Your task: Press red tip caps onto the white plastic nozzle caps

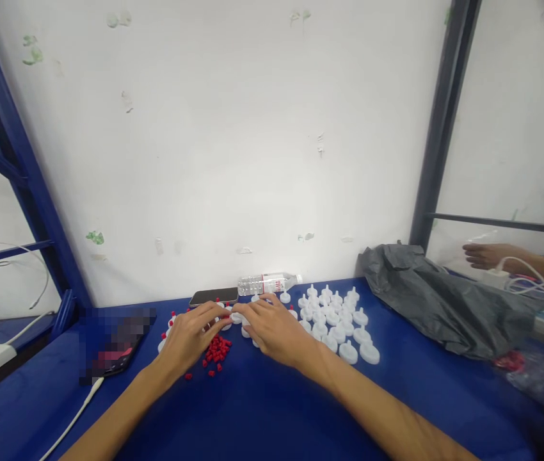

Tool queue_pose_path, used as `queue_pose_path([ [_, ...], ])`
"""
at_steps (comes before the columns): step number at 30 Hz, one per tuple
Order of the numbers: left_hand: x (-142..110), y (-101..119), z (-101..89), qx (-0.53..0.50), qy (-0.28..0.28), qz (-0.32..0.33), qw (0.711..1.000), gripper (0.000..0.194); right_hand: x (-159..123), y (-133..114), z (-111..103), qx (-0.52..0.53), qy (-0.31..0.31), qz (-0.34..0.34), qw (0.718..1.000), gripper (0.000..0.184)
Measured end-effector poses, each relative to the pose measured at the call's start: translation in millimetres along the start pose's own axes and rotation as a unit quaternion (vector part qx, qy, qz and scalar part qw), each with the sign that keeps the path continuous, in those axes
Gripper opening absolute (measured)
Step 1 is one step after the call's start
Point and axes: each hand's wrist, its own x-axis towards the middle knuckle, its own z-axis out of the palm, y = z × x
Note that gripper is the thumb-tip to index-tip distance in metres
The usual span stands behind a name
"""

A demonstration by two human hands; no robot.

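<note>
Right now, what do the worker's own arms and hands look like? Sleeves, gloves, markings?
Left grip and right grip are plain human hands, five-fingered by build, ungloved. Left forearm and right forearm are slim and bare to the picture's edge: no sleeve, watch, cable or marking visible. Rings: none seen, though some fingers are partly hidden.

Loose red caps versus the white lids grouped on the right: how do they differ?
The red caps are small; the white lids are wider, with spouts. The red caps lie heaped and scattered; the white lids stand spout-up. Both rest on the blue table.
</note>
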Motion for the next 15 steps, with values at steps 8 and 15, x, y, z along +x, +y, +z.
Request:
queue_pose_path([
  [8,-3.0,-3.8,9.1,-0.019,0.027,0.037,0.999,0.019,-0.7,-0.9,-1.1,0.019,-0.025,-0.008,0.999,0.044],
  [15,-4.0,2.2,11.2,-0.028,0.05,0.038,0.998,0.014,-3.2,-0.5,-1.7,0.11,0.005,0.013,0.994,0.048],
])
